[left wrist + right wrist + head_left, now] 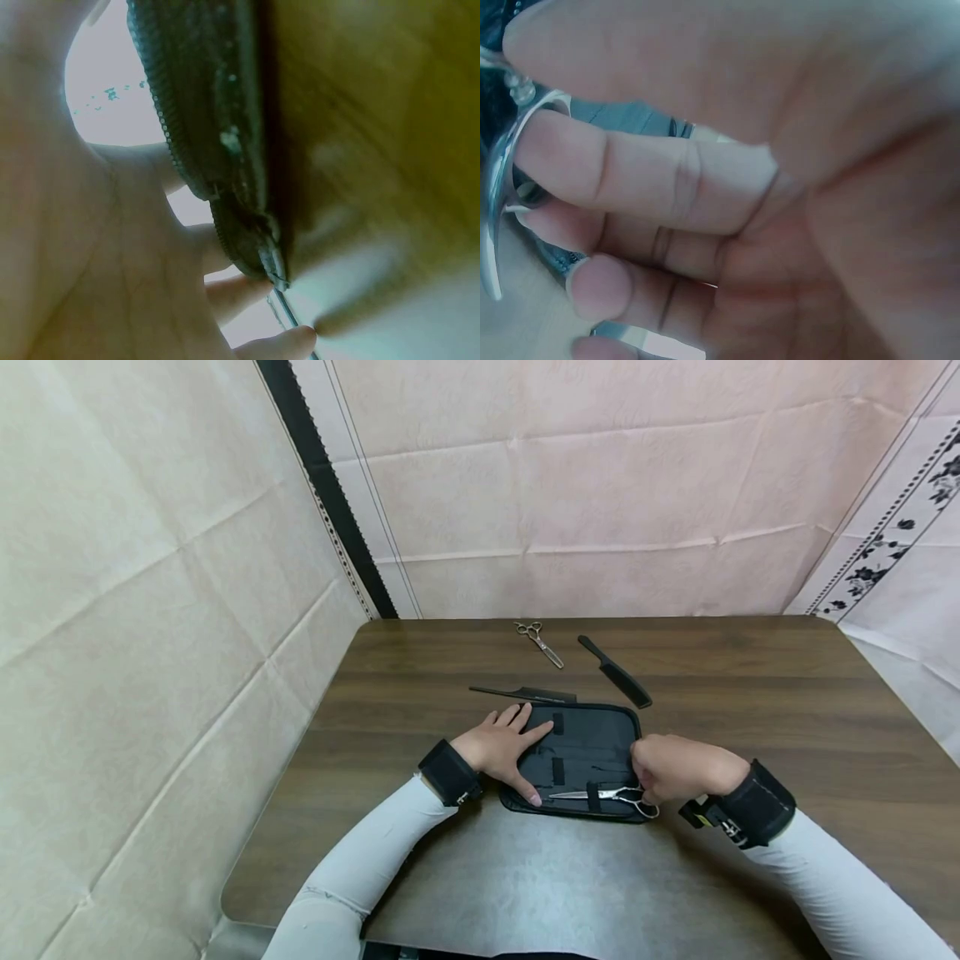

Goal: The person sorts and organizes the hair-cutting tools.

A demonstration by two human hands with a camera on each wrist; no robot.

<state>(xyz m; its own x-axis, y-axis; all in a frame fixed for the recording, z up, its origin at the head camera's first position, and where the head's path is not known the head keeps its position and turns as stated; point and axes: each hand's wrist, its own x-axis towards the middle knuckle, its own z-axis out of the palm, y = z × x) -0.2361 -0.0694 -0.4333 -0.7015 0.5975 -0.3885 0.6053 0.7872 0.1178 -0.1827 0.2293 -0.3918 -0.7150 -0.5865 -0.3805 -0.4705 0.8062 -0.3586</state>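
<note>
A black zip case (581, 747) lies spread flat on the table, its zipper edge (161, 112) close up in the left wrist view. My left hand (501, 749) rests on the case's left side, fingers spread. Inside, along the near edge, silver scissors (572, 795) lie with their blades under a black elastic loop (593, 797) and point left. At the case's right edge, my right hand (681, 767) holds the scissors' handle with curled fingers. In the right wrist view a fingertip meets the shiny finger ring (496, 180), with the thumb above it.
Beyond the case lie a thin-tailed black comb (551, 696), a black handled comb (624, 681) and a second pair of scissors (542, 645). The brown wooden table (765, 693) meets pale cloth-covered walls (637, 502) at the back and left.
</note>
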